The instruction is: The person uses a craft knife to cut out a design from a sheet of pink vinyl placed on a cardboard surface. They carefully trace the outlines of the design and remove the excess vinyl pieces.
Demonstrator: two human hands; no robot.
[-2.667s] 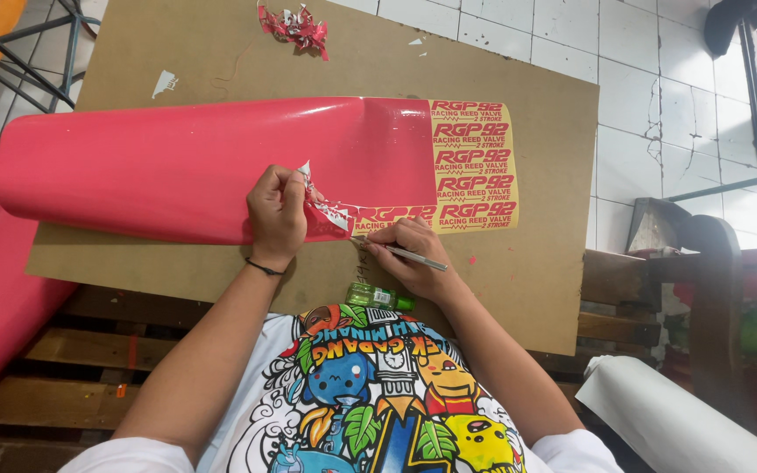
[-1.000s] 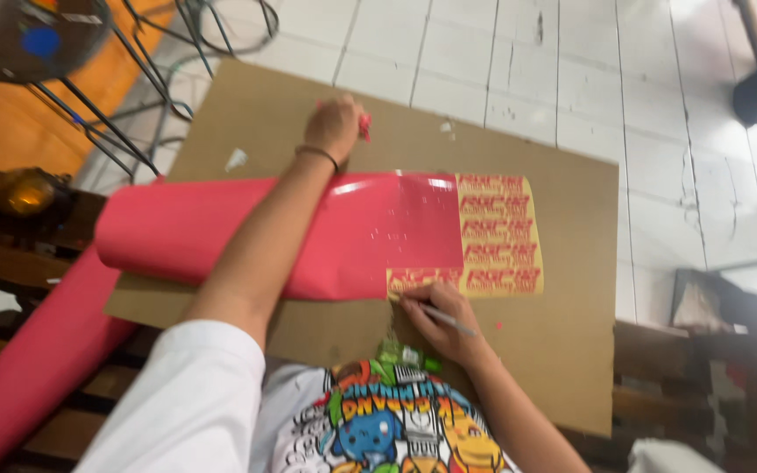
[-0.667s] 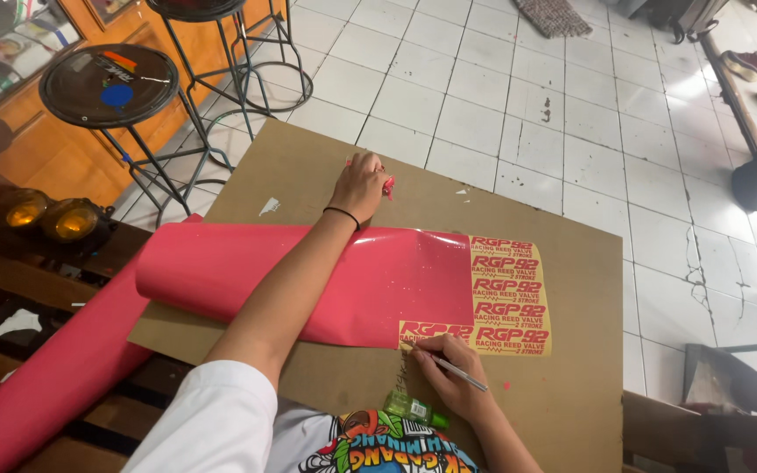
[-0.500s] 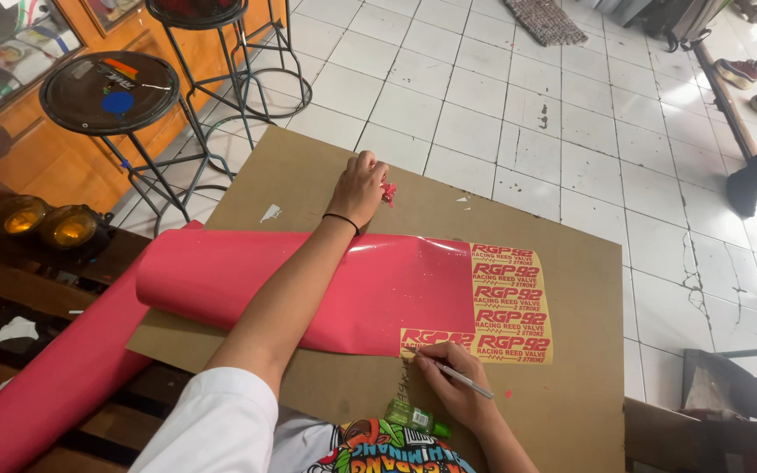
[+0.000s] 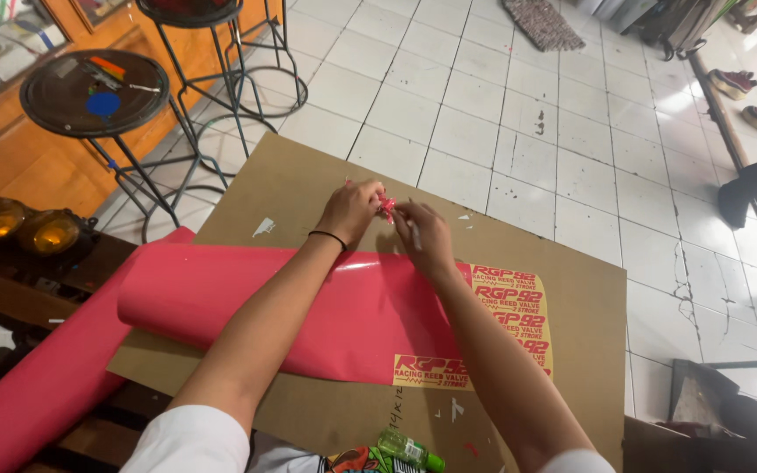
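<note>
While the brown board (image 5: 308, 184) carries our glossy pink vinyl sheet (image 5: 308, 307), both hands meet at its far edge; our left hand (image 5: 350, 210) pinches a crumpled pink scrap (image 5: 386, 207), light, limp, probably tacky, best gripped by its edge; our right hand (image 5: 424, 238) holds a thin tool (image 5: 413, 229).
</note>
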